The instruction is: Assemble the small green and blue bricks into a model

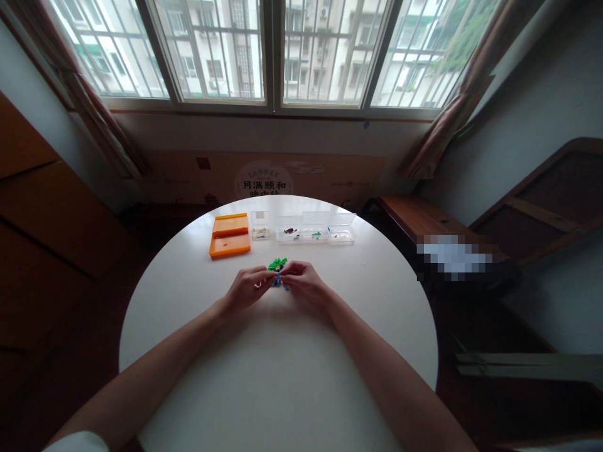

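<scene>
Near the middle of a round white table (282, 351), a small toy-brick model (277, 263) with a bright green top and blue and dark parts sits between my hands. My left hand (249, 285) comes at it from the left, fingers bent and fingertips pinched on its blue part. From the right, my right hand (304, 279) pinches the same part, its thumb and forefinger meeting the left fingertips. Both hands are closed. Their fingers partly cover the model's lower half, so its exact shape is hard to make out.
An orange two-part tray (230, 253) lies at the back left of the table. Beside it stand clear plastic boxes with raised lids: one with pale pieces (260, 233), others with dark (289, 231) and green pieces (316, 235). A wooden bench (414, 213) stands right of the table.
</scene>
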The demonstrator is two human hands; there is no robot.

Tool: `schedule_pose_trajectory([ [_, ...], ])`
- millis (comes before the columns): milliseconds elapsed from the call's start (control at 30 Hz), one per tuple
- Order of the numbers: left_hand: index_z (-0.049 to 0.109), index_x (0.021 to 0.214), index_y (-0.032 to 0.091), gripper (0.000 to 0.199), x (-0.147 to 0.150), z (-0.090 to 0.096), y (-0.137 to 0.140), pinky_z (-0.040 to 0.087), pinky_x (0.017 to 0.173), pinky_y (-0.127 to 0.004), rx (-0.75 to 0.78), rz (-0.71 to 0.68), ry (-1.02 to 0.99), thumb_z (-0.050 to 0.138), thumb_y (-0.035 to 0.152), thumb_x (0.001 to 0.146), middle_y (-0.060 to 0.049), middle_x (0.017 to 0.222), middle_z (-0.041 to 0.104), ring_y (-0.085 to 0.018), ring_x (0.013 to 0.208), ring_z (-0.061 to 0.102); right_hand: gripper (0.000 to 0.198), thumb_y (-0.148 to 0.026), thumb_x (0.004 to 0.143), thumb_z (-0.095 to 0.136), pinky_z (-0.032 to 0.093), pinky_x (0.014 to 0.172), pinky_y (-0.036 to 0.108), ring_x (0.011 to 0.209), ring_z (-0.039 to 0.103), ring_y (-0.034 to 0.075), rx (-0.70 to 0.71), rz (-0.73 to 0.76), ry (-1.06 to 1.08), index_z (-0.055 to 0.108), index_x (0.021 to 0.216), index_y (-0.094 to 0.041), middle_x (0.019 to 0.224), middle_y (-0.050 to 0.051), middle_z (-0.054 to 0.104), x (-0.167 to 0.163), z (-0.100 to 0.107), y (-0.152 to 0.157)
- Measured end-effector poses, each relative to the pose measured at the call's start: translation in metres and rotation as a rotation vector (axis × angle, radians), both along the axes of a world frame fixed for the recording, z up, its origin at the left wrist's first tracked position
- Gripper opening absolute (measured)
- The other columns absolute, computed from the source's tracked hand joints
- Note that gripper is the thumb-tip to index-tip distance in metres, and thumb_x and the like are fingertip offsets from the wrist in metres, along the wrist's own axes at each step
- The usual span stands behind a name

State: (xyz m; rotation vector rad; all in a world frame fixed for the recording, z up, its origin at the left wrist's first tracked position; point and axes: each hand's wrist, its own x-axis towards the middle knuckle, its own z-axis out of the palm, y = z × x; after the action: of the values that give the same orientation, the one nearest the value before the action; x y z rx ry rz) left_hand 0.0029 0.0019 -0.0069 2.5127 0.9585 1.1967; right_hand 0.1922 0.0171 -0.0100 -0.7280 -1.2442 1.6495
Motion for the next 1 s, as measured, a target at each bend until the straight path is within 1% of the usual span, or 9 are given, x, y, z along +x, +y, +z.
schedule_pose_trajectory([
  [233, 0.068, 0.094, 0.016, 0.016, 0.0002, 0.0010, -0.0003, 0.041, 0.053, -0.018, -0.019, -0.001, 0.005, 0.055, 0.023, 0.086, -0.002, 0.069, 0.060, -0.007, 0.054, 0.050, 0.031, -0.035, 0.052, 0.082, 0.040, 0.050, 0.024, 0.052, 0.053, 0.010, 0.022, -0.005, -0.024, 0.066, 0.067, -0.013, 0.059, 0.001, 0.062, -0.0005, 0.0026, -0.0012],
  [600, 0.067, 0.089, 0.015, 0.019, 0.0003, 0.0001, 0.0001, 0.041, 0.053, -0.018, -0.010, -0.001, -0.005, 0.053, 0.028, 0.087, -0.003, 0.068, 0.060, -0.007, 0.053, 0.051, 0.032, -0.036, 0.051, 0.083, 0.039, 0.049, 0.023, 0.050, 0.052, 0.009, 0.034, -0.003, -0.017, 0.064, 0.065, -0.013, 0.057, 0.000, 0.060, -0.0016, 0.0009, -0.0003],
  [1000, 0.067, 0.088, 0.015, 0.015, 0.0004, -0.0001, -0.0001, 0.041, 0.053, -0.017, -0.040, 0.004, -0.019, 0.056, 0.026, 0.086, -0.002, 0.069, 0.060, -0.007, 0.054, 0.051, 0.029, -0.032, 0.054, 0.082, 0.040, 0.051, 0.023, 0.052, 0.053, 0.010, 0.021, 0.000, -0.015, 0.065, 0.068, -0.013, 0.060, 0.001, 0.062, -0.0008, -0.0004, 0.0004],
])
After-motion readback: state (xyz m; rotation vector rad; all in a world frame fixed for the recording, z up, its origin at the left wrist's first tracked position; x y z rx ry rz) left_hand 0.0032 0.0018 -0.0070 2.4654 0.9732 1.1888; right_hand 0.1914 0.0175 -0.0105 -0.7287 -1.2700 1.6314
